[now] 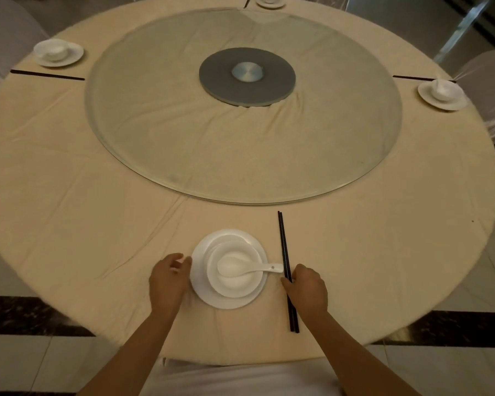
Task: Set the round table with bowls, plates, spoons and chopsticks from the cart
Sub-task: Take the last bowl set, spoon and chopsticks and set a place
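— Where are the chopsticks [287,264] lying, relative to the hands?

— They are laid as a pair just right of the plate [209,298], with the long axis running from the table edge toward the glass turntable [155,132], almost straight away from the person. The right hand [307,290] is placed directly on them, about the middle of their length. The left hand [167,277] is much farther from them, at the left rim of the plate.

— How are the fingers held?

— On the right hand, the fingertips are curled down onto the chopsticks; a pinch seems to be made, though the contact is partly hidden by the knuckles. On the left hand, the fingers are loosely bent and apart, touching or nearly touching the plate rim; nothing is gripped.

— And the rest of the setting?

— The bowl [235,284] is set on the plate, and the spoon [249,268] is lying in it, its handle pointed right toward the chopsticks.

— So which hand would be used for aligning them?

— Probably the right one, since it is already there; only a small shift along or across the axis would be needed.
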Demonstrator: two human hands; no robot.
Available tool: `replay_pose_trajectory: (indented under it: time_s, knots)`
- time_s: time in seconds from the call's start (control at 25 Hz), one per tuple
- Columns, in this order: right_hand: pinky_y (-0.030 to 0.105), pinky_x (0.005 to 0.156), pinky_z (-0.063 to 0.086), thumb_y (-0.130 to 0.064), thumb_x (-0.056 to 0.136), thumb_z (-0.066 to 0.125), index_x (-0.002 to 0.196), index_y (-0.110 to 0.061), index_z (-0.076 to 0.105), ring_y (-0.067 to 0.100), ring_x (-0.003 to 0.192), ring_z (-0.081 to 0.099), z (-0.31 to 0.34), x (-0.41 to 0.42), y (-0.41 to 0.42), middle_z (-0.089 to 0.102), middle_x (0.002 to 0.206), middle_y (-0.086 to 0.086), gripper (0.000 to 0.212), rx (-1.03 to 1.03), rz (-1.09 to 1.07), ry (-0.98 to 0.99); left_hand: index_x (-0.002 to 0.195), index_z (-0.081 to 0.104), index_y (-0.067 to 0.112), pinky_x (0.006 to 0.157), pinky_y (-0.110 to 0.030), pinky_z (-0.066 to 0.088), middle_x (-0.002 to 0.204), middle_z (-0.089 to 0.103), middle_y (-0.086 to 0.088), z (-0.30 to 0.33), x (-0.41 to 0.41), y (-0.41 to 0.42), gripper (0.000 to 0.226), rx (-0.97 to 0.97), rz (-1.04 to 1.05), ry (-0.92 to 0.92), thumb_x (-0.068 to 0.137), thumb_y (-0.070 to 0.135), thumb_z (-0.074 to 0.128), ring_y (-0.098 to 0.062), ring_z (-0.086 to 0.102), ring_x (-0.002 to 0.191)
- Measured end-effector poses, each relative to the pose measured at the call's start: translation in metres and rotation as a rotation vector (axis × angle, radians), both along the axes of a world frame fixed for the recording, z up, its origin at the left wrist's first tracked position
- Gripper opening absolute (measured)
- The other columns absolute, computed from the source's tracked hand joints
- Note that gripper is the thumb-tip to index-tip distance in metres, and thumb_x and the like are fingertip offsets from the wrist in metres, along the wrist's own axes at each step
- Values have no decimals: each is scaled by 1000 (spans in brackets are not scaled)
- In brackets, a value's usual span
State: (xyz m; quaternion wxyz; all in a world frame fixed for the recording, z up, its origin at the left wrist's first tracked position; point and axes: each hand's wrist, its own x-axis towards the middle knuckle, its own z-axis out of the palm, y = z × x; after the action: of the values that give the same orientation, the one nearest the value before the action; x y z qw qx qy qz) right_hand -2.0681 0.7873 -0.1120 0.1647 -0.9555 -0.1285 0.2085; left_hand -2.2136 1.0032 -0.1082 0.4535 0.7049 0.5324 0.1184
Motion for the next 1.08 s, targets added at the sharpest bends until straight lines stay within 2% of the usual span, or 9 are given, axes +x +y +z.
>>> replay_pose_trajectory:
  time_s: [0.04, 0.12, 0.28, 0.56, 0.76, 0.92, 1.08]
  knots:
    - [23, 56, 35, -26, 88, 58, 76, -13, 45, 14, 66, 47, 0, 0, -1, 52, 77, 2, 22, 2, -5, 2, 112, 63, 9, 78, -34, 47, 99, 66, -10, -3, -4, 7, 28, 42, -48, 70, 87, 21, 60, -23, 61, 83]
    - [24, 57, 36, -22, 88, 57, 76, -13, 45, 14, 66, 48, 1, -1, -1, 56, 78, 5, 19, -1, -8, 6, 117, 61, 9, 86, -39, 49, 103, 66, -11, -7, -7, 16, 30, -33, -139, 129, 87, 13, 57, -27, 62, 90]
    - [25, 57, 38, -17, 87, 56, 76, -11, 47, 15, 65, 49, 1, -1, -1, 57, 77, 6, 16, 25, -34, 26, 109, 67, 9, 81, -46, 56, 89, 69, -12, -5, -2, 19, 28, -219, -209, -9, 86, 0, 54, -29, 67, 83]
    - [25, 57, 37, -11, 86, 56, 77, -7, 53, 17, 64, 48, 0, -3, -2, 59, 76, 10, 10, 67, -55, 49, 118, 63, 10, 63, -28, 60, 80, 69, -9, -9, -7, 7, 35, -419, -153, -164, 86, -5, 56, -26, 68, 79]
    - [26, 56, 37, -8, 85, 55, 73, -9, 48, 17, 63, 47, 2, -4, -5, 56, 73, 8, 14, 85, -74, 56, 118, 63, 8, 62, -28, 60, 80, 70, -11, -12, -13, -4, 35, -465, -121, -185, 86, -5, 57, -26, 68, 78]
    - [26, 59, 38, -4, 83, 57, 77, -6, 54, 17, 66, 49, 4, -6, -10, 58, 76, 11, 7, 114, -84, 98, 118, 63, 7, 61, -28, 60, 76, 70, -11, -13, -17, -10, 36, -471, -113, -186, 85, -7, 57, -25, 69, 74]
    - [25, 58, 37, -3, 83, 57, 74, -9, 46, 17, 65, 46, 5, -7, -17, 53, 73, 7, 15, 104, -66, 115, 118, 62, 6, 57, -25, 59, 77, 69, -13, -12, -21, -16, 36, -479, -101, -197, 85, -7, 57, -23, 69, 72]
